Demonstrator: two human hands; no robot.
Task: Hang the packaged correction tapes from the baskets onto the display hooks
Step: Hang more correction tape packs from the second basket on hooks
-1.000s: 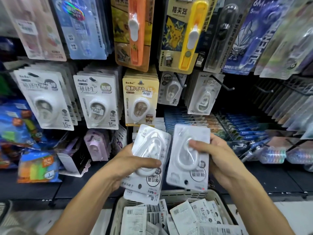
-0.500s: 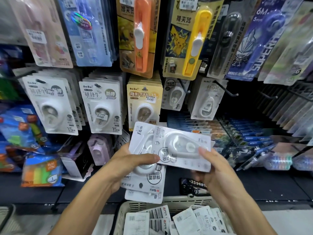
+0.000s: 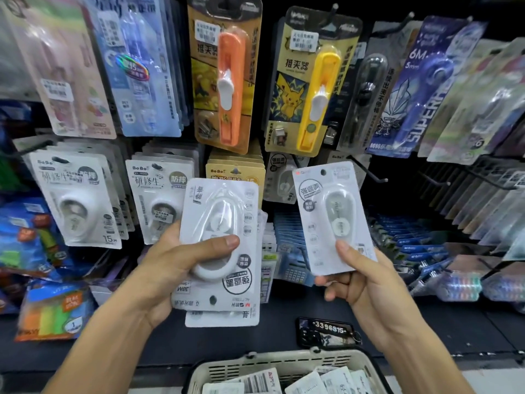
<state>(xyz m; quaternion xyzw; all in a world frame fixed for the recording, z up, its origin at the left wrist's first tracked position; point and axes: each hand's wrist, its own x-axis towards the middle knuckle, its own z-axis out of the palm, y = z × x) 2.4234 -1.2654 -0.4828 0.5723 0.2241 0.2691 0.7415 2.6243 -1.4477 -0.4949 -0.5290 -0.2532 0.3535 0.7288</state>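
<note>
White packs: left hand [image 3: 170,268] grips two stacked [image 3: 221,245]; right hand [image 3: 366,282] pinches one upright pack [image 3: 332,217].

Left hand [image 3: 176,268] grips a small stack of correction tape packs [image 3: 218,248], upside down, thumb pressed across the front blister. Right hand [image 3: 366,282] pinches a single pack [image 3: 331,217] upright by its bottom edge, hang hole at top, just below a bare display hook [image 3: 366,169]. Beige basket [image 3: 272,365] w/ more packs sits below, approx. between the forearms; stack count unclear, perhaps three.
</note>
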